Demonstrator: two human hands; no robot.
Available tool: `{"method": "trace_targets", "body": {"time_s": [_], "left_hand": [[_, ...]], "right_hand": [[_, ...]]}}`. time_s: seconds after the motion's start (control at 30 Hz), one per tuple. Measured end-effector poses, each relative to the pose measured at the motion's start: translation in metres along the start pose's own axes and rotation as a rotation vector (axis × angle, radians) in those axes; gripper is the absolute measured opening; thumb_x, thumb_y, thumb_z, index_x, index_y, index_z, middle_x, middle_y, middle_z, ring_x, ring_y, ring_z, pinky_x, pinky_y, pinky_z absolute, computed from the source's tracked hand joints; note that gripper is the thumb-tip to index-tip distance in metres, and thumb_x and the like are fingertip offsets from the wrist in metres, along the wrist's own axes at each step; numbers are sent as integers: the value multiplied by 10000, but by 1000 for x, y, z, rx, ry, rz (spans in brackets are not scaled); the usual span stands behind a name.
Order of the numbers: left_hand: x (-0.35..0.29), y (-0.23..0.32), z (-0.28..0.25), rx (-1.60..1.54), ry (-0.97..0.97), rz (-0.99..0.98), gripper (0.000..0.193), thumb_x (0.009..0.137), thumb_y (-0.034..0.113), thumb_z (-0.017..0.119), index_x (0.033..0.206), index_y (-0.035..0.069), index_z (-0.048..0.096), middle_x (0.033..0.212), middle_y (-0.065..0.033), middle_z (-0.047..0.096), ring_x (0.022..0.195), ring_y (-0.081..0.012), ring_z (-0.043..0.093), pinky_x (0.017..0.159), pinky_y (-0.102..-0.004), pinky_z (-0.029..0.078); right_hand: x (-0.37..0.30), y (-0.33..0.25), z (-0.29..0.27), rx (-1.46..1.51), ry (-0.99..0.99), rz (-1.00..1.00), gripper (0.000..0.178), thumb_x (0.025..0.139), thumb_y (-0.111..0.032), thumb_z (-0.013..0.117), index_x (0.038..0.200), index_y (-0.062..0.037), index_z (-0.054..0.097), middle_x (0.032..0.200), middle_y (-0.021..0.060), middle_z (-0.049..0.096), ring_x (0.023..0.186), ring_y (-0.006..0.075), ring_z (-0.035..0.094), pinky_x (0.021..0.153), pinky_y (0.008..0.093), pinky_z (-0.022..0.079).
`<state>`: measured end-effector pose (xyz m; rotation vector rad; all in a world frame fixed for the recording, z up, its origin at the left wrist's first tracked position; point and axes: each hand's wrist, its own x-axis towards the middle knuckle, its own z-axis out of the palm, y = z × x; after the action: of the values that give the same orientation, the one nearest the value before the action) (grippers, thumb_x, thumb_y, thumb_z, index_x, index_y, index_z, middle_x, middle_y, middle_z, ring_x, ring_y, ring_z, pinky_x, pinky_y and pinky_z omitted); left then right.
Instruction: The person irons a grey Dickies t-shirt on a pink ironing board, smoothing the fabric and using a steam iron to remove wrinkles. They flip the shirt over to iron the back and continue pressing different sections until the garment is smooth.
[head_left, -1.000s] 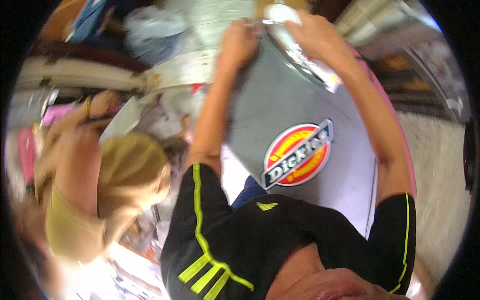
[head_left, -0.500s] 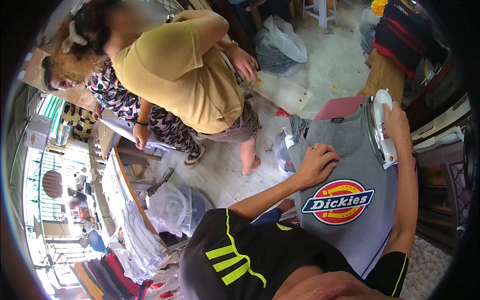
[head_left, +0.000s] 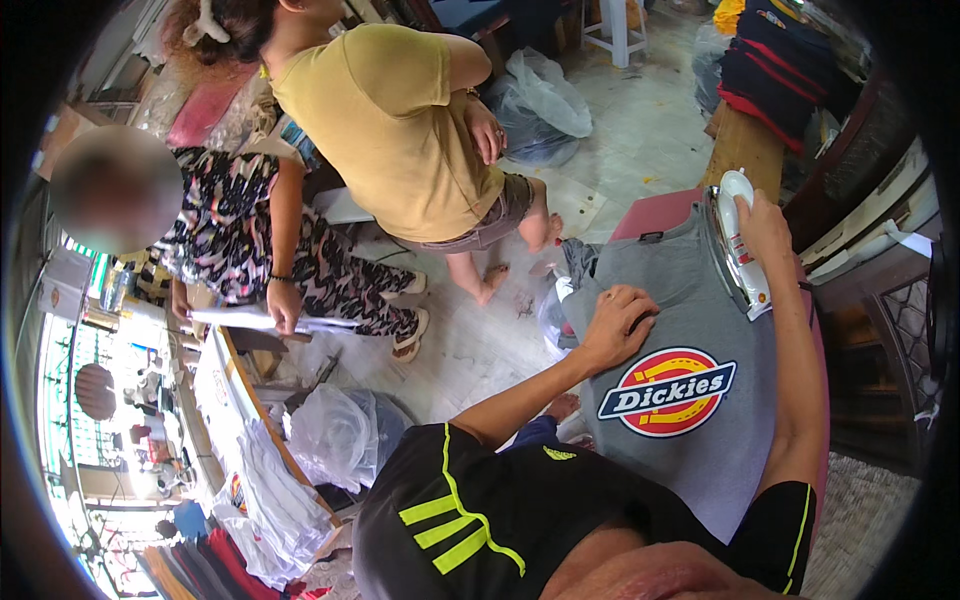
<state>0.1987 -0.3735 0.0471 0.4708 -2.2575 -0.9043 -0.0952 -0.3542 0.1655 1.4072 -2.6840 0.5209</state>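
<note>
A grey T-shirt (head_left: 690, 300) with a red, yellow and dark-blue printed emblem lies spread over a pink-covered board (head_left: 655, 214). My right hand (head_left: 765, 235) is wrapped round the handle of a white and silver clothes iron (head_left: 738, 245), which rests on the shirt's right side near the shoulder. On the shirt's left part, just above the emblem, my left hand (head_left: 619, 322) lies with fingers bent and slightly apart, pressing on the cloth. It holds nothing that I can see.
Ahead stands a person in a mustard shirt (head_left: 385, 130); another in patterned clothes (head_left: 225, 205) holds white cloth at a long table (head_left: 262, 400). Plastic bags (head_left: 345, 425) sit on the floor. Dark folded garments (head_left: 775, 75) lie on a wooden bench (head_left: 745, 150) at the far right.
The iron and my hands keep nearly the same places on the shirt; the whole view has shifted slightly. The person in patterned clothes now stands clear of the one in mustard, who has turned.
</note>
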Motion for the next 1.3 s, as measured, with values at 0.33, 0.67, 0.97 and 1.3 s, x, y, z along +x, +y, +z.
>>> {"method": "trace_targets", "body": {"time_s": [0.33,0.67,0.97,1.3], "left_hand": [[9,-6,7,26,-16,80,231,815,131,703,1042,112,670,1053,-79,631,1044,-298,560,922,-447,378],[0,-4,8,-7,-56,20,258,794,144,722,1049,132,690,1134,-55,623,1109,-266,545,970,-428,326],[-14,-13,25,8,-94,14,272,782,147,731,1051,139,697,1147,-39,622,1133,-264,541,987,-428,311],[10,-4,13,-42,-192,-6,298,807,140,737,1100,129,684,1160,-81,646,1090,-277,565,970,-423,331]], "right_hand": [[4,18,11,99,19,35,422,969,-368,514,1093,22,614,1023,303,665,971,476,634,850,535,486],[-16,8,4,-2,-78,109,471,1001,-413,503,1101,38,592,937,332,672,895,487,662,809,532,519],[-9,18,30,24,-19,47,473,1001,-411,514,1059,49,608,888,319,674,864,483,665,785,527,521],[0,34,29,-13,29,16,489,1007,-411,514,1119,54,617,867,284,691,811,447,688,752,498,539]]}}
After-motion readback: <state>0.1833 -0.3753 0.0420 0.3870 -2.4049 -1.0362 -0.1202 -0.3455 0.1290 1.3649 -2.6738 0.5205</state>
